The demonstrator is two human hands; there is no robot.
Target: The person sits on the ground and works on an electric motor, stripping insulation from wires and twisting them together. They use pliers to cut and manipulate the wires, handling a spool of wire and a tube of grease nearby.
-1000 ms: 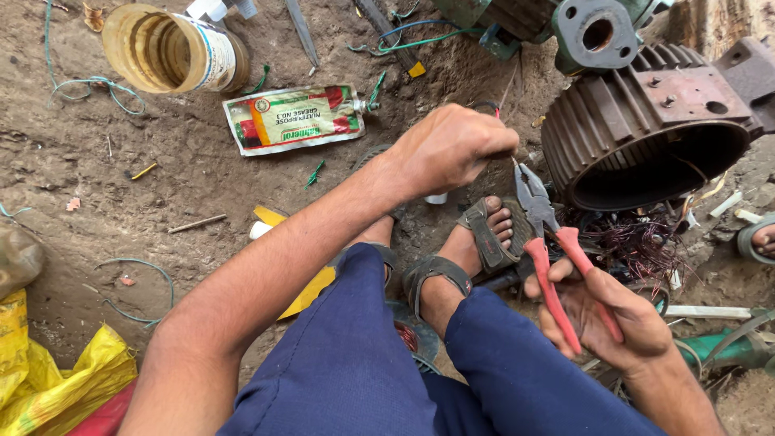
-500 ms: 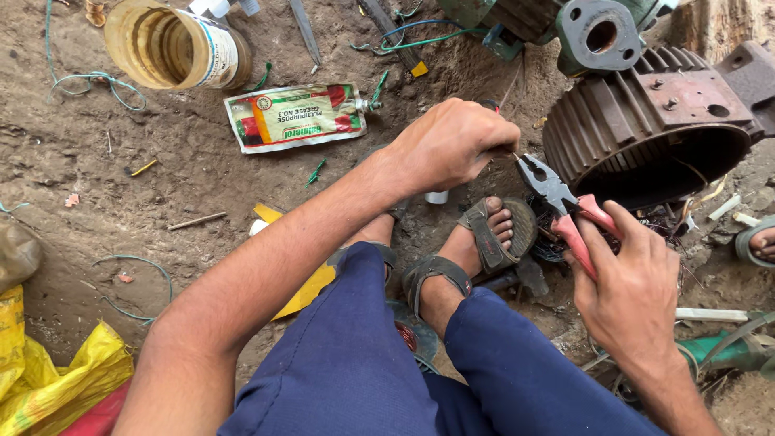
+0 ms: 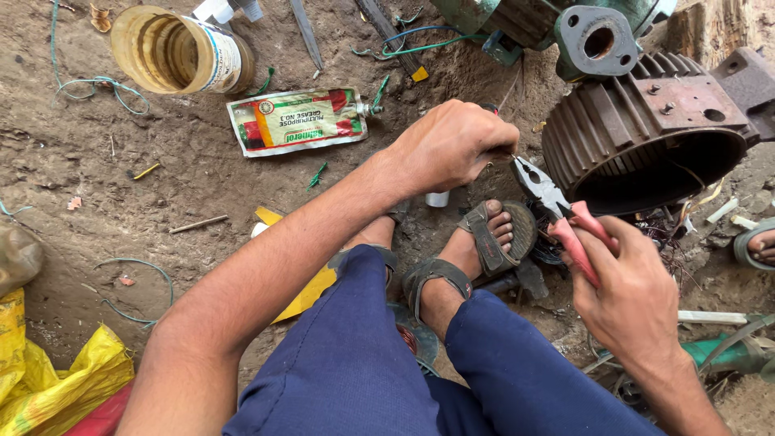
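Gripping red-handled pliers in my right hand, fingers wrapped round handles. Long axis runs up-left; jaws meet my left hand, fist pinched shut on something too small to tell. Ribbed motor housing just right.

The pliers had red handles and dull grey steel jaws, and the ribbed motor housing was rusty brown beside a part painted green. The flat pouch was white with red, green and yellow bands, the open can was yellowish with a white label, and the plastic bag was bright yellow over red. The trousers were dark blue, the sandal was grey-brown, and the wires on the brown earth were pale green.
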